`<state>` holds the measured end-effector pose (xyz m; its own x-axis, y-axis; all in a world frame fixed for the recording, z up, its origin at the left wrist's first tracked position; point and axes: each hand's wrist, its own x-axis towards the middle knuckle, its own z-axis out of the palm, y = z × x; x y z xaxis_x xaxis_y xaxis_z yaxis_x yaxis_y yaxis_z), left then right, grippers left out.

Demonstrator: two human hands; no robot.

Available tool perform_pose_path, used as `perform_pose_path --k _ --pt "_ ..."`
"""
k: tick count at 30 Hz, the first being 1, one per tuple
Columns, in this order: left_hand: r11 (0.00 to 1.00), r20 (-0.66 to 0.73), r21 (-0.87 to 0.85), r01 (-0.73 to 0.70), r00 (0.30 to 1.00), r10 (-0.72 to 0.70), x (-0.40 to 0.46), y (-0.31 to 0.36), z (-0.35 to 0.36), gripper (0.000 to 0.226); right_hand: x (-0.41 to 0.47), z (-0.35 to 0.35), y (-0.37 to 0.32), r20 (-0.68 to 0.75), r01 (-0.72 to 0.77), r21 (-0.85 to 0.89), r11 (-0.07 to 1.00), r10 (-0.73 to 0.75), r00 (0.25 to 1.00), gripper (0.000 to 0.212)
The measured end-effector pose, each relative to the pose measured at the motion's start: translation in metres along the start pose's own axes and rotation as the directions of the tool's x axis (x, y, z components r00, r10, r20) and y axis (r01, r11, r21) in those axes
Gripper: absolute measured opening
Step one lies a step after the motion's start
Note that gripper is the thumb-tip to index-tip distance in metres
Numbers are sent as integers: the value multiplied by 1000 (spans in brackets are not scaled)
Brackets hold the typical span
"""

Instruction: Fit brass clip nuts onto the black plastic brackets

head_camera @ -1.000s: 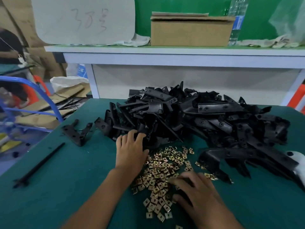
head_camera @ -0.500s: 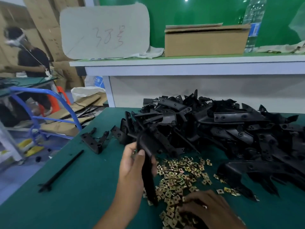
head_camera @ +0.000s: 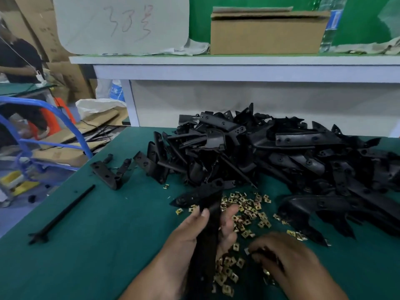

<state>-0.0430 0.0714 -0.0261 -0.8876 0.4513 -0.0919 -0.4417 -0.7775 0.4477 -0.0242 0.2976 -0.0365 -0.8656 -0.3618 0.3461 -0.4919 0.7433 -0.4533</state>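
Bracket (head_camera: 206, 215) lifted off pile, gripped in L hand (head_camera: 194, 232).
R hand (head_camera: 281, 256) now pinching among clip nuts (head_camera: 244, 211); fitting next.

Two bare forearms are showing from the bottom edge; no sleeves are covering them as far as the view reaches; the left hand (head_camera: 194, 232) and the right hand (head_camera: 287, 258) are wearing no gloves; short, plain nails are showing on the left fingers (head_camera: 204, 213); the right hand is blurring, so finer detail is not showing there.
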Motion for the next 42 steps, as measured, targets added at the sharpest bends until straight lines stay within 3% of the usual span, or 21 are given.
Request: perform_pose_path --k 2,5,8,11,13,15,20,22,24,26,28,34,37,42 --pt "981 -18 195 -20 1000 24 0 -1 2 44 0 -5 -4 -65 -137 132 982 146 987 13" --pt "828 -93 561 -27 991 96 -2 -5 1 39 2 -7 -7 -142 -263 417 870 348 927 14" --pt "683 -61 730 -30 992 109 -7 -11 5 26 6 -9 -2 68 -383 782 491 544 836 28" --pt "550 -15 832 -73 988 154 -8 -18 2 27 8 -15 1 241 -385 914 131 588 772 27" --pt "464 55 875 -136 981 185 -7 -21 -2 26 8 -15 3 303 -349 937 -31 573 762 25" --pt "410 111 894 -180 976 186 -9 -23 -4 28 8 -16 5 325 -317 942 -112 543 774 23" --pt "534 129 837 -120 991 21 -14 -30 -4 37 7 -15 6 328 -297 945 -140 471 819 24" --pt "432 109 895 -113 993 34 -15 -33 -4 42 7 -16 7 340 -311 940 -142 461 819 26" --pt "250 109 960 -128 990 86 -14 -35 -6 55 7 -17 6 355 -331 934 -136 457 816 21" --pt "144 154 976 -166 984 91 -15 -36 -5 51 6 -19 5 364 -351 929 -115 446 818 10" --pt "128 179 973 -192 979 101 -15 -36 -2 44 6 -19 5 370 -368 925 -94 443 817 2" --pt "139 235 957 -256 961 146 -15 -39 2 30 4 -22 5 400 -397 913 -95 394 827 28" --pt "108 228 964 -242 966 125 -17 -40 1 26 4 -23 2 390 -402 914 -58 397 831 17" --pt "153 238 956 -249 968 83 -19 -40 5 21 4 -27 -4 398 -435 900 13 379 835 5"
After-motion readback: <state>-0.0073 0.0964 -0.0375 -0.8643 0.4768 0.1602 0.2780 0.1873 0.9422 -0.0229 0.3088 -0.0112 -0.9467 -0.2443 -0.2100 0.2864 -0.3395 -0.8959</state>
